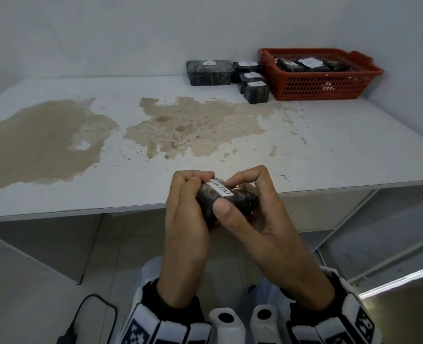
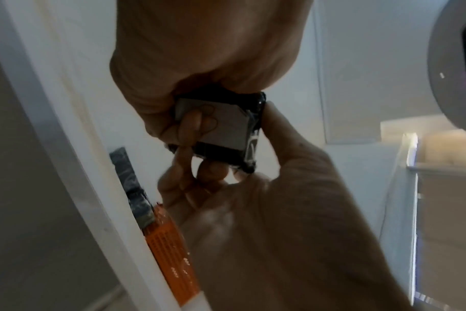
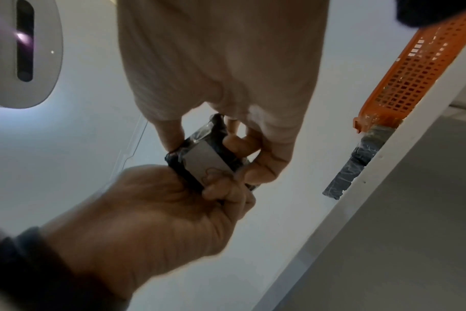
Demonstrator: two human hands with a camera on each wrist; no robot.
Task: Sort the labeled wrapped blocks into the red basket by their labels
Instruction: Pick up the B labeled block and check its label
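Block (image 1: 226,201) first: one dark wrapped block sits in both my hands, held in the air just in front of the near edge of the surface (image 1: 329,150). A white label strip (image 1: 218,188) runs along its top face; the print on it is too blurred for me to read surely. My left hand (image 1: 185,219) wraps its left end, fingers (image 1: 193,176) curled over the far side. My right hand (image 1: 260,219) clamps the other end, thumb pressed flat on the near face and forefinger bent down onto the label's end. From the wrist views a second pale label (image 2: 216,124) shows on the block's underside, with my fingertips across it.

At the far right of the surface stands one red basket (image 1: 322,84) with dark wrapped blocks inside; I make out about three, two showing white labels. Just left of the basket are four more labelled blocks: one large block (image 1: 209,72) and three small blocks (image 1: 252,80) in a row touching each other, the nearest beside the basket's wall.

Two broad brown stains (image 1: 193,127) spread across the middle and left of the surface.
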